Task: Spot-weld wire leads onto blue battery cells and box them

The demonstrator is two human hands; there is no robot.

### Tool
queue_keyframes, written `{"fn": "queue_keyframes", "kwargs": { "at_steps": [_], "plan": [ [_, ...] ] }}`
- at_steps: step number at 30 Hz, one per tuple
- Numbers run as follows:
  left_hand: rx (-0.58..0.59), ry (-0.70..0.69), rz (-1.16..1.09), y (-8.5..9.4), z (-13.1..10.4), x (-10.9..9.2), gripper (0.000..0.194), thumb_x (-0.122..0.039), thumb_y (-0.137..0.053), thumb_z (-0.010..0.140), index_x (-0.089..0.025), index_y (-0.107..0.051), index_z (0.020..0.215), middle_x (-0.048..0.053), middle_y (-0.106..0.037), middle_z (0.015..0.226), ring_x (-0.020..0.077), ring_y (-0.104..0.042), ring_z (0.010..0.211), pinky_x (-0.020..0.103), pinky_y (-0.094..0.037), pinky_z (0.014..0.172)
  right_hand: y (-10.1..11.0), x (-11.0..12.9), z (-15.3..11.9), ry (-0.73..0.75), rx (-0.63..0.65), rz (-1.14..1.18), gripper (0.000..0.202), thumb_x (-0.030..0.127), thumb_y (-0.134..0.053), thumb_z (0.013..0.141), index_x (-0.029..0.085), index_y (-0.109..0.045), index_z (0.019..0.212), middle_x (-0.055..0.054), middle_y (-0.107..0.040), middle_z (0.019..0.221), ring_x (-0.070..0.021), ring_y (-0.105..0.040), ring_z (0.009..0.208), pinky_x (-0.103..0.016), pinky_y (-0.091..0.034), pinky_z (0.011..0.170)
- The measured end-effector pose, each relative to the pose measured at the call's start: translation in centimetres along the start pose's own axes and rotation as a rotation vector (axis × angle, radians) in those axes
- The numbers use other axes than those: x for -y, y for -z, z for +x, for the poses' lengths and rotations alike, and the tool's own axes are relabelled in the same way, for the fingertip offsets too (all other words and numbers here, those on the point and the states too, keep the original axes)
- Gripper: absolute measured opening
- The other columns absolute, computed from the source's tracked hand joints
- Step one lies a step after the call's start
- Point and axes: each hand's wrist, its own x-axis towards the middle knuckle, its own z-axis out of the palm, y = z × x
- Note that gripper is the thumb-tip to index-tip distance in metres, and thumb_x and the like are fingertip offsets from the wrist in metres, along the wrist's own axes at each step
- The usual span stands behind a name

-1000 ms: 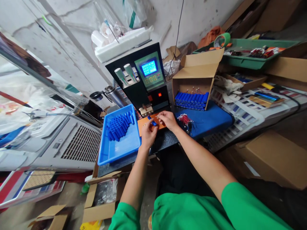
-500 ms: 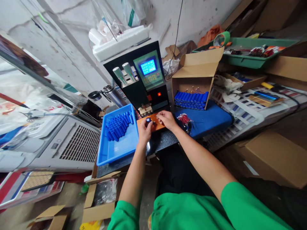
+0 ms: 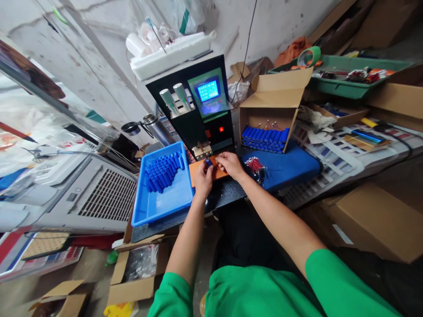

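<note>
My left hand (image 3: 203,179) is closed around a blue cylindrical battery cell (image 3: 209,162), whose end points up toward the welding head (image 3: 202,150) of a black spot welder (image 3: 216,127). Just to the right, my right hand (image 3: 230,164) pinches with thumb and forefinger beside the cell; what lies between those fingertips is too small to make out. Both hands are over an orange plate (image 3: 194,170) at the foot of the machine. The welder's screen (image 3: 209,90) is lit blue.
At left, a blue tray (image 3: 158,218) holds many blue cells (image 3: 161,172). An open cardboard box (image 3: 269,103) of stacked cells stands right of the welder. Red and black wire leads (image 3: 255,165) lie on a blue mat (image 3: 297,163). A steel flask (image 3: 158,129) stands behind the tray.
My left hand has brought the cell up and slightly right, closer beneath the welding head. My right hand stays nearly in place. The view has shifted slightly.
</note>
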Motion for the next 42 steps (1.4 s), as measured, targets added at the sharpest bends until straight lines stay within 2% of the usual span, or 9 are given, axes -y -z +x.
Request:
{"fn": "queue_keyframes", "kwargs": {
  "at_steps": [7, 13, 21, 26, 34, 42],
  "plan": [
    [-0.025, 0.003, -0.008, -0.2, -0.2, 0.3, 0.026, -0.032, -0.069, 0.086, -0.021, -0.073, 0.11, 0.002, -0.071, 0.08, 0.0181, -0.064, 0.075, 0.03, -0.052, 0.078, -0.9, 0.5, 0.5, 0.029, 0.057, -0.083, 0.028, 0.044, -0.07, 0.07, 0.018, -0.061, 0.07, 0.001, -0.057, 0.06, -0.0102, -0.048, 0.052, -0.022, -0.037, 0.047],
    [-0.034, -0.001, 0.034, -0.1, -0.2, 0.5, 0.024, -0.03, -0.069, 0.087, -0.022, -0.073, 0.109, 0.002, -0.071, 0.082, 0.0182, -0.064, 0.076, 0.031, -0.052, 0.079, -1.1, 0.6, 1.0, 0.071, 0.088, -0.213, 0.017, 0.035, -0.063, 0.071, 0.02, -0.059, 0.068, 0.001, -0.057, 0.058, -0.0137, -0.052, 0.058, -0.024, -0.039, 0.052],
    [-0.062, 0.017, 0.02, -0.2, -0.2, 0.3, 0.026, -0.029, -0.072, 0.085, -0.023, -0.073, 0.111, 0.001, -0.07, 0.079, 0.0181, -0.063, 0.072, 0.03, -0.051, 0.077, -1.4, 0.7, 1.3, 0.105, 0.041, -0.338, 0.01, 0.028, -0.062, 0.074, 0.02, -0.059, 0.068, 0.0, -0.061, 0.062, -0.0157, -0.057, 0.061, -0.024, -0.041, 0.054],
    [-0.044, -0.011, 0.07, -0.2, -0.2, 0.4, 0.026, -0.031, -0.065, 0.09, -0.022, -0.072, 0.113, 0.002, -0.071, 0.079, 0.0183, -0.064, 0.071, 0.03, -0.051, 0.074, -1.4, 0.8, 1.4, 0.132, 0.028, -0.382, 0.006, 0.025, -0.062, 0.074, 0.02, -0.061, 0.069, -0.001, -0.066, 0.068, -0.018, -0.061, 0.068, -0.026, -0.045, 0.06],
    [-0.063, -0.014, 0.076, -0.3, -0.3, 0.3, 0.028, -0.034, -0.067, 0.089, -0.022, -0.072, 0.114, 0.003, -0.072, 0.082, 0.0183, -0.065, 0.071, 0.031, -0.052, 0.075, -1.3, 1.9, 1.2, 0.197, 0.057, -0.479, 0.007, 0.023, -0.065, 0.075, 0.019, -0.065, 0.07, -0.003, -0.07, 0.073, -0.0199, -0.064, 0.074, -0.028, -0.048, 0.07],
    [-0.06, -0.004, 0.115, -0.2, -0.3, 0.3, 0.03, -0.032, -0.065, 0.09, -0.021, -0.071, 0.118, 0.003, -0.071, 0.082, 0.0176, -0.063, 0.071, 0.03, -0.051, 0.074, -1.1, 2.1, 1.4, 0.199, 0.069, -0.544, 0.011, 0.025, -0.065, 0.077, 0.017, -0.067, 0.07, -0.003, -0.069, 0.072, -0.018, -0.06, 0.071, -0.026, -0.044, 0.066]
  ]
}}
